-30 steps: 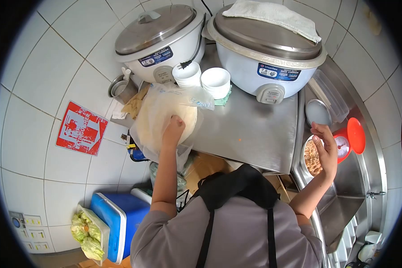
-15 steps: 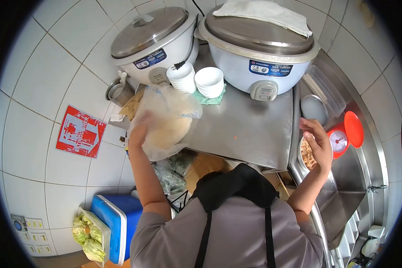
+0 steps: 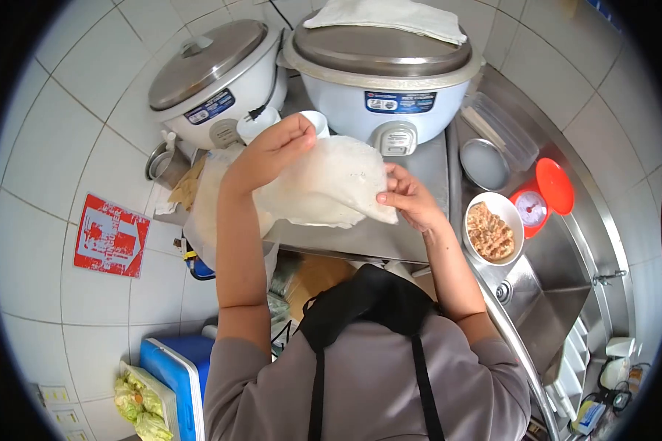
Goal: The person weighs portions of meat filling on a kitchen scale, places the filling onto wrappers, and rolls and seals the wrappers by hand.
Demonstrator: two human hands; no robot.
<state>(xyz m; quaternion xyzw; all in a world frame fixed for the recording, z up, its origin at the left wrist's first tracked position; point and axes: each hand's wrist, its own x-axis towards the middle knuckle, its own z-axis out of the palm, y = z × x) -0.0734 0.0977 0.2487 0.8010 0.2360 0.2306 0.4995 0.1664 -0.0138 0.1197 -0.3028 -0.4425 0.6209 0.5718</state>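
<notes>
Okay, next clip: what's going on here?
A person is handling a thin, pale sheet above a steel counter. The right hand pinches its right edge, while the left hand is at its upper left; that hand's grip is hard to make out. A plastic bag lies to the left of the left forearm. To the right, a white bowl of chunky mix stands beside a red scale.
</notes>
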